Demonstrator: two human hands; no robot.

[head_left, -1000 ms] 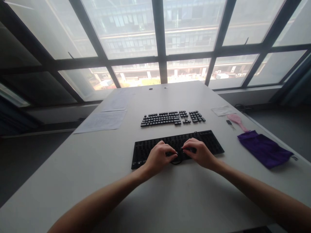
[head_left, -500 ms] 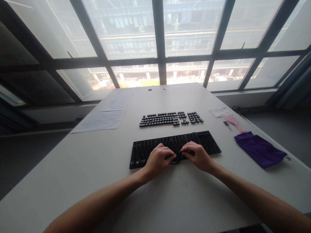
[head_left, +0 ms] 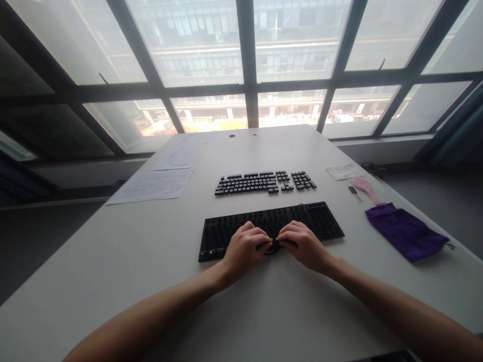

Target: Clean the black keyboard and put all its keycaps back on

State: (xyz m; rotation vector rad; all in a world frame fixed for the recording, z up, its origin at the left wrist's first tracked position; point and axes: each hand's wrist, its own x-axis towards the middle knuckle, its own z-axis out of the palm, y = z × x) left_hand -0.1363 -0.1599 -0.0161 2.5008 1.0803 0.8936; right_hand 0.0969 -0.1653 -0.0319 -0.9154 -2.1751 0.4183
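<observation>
A black keyboard base (head_left: pixel 226 231) without its keycaps lies on the white table (head_left: pixel 113 261). Both my hands rest on its near edge. My left hand (head_left: pixel 243 249) and my right hand (head_left: pixel 304 244) are curled, fingertips pinched together over a small dark looped thing (head_left: pixel 273 247) at the keyboard's front middle; I cannot make out what it is. Behind the base, the removed black keycaps (head_left: pixel 264 182) are laid out in keyboard order.
Paper sheets (head_left: pixel 151 185) lie at the left rear of the table. On the right are a white cloth (head_left: pixel 343 172), a pink brush (head_left: pixel 364 187), a small dark tool (head_left: pixel 353 191) and a purple pouch (head_left: pixel 405 231). Large windows stand behind the table.
My hands have drawn slightly closer together at the keyboard's front edge. The view has shifted a little; nothing else moved.
</observation>
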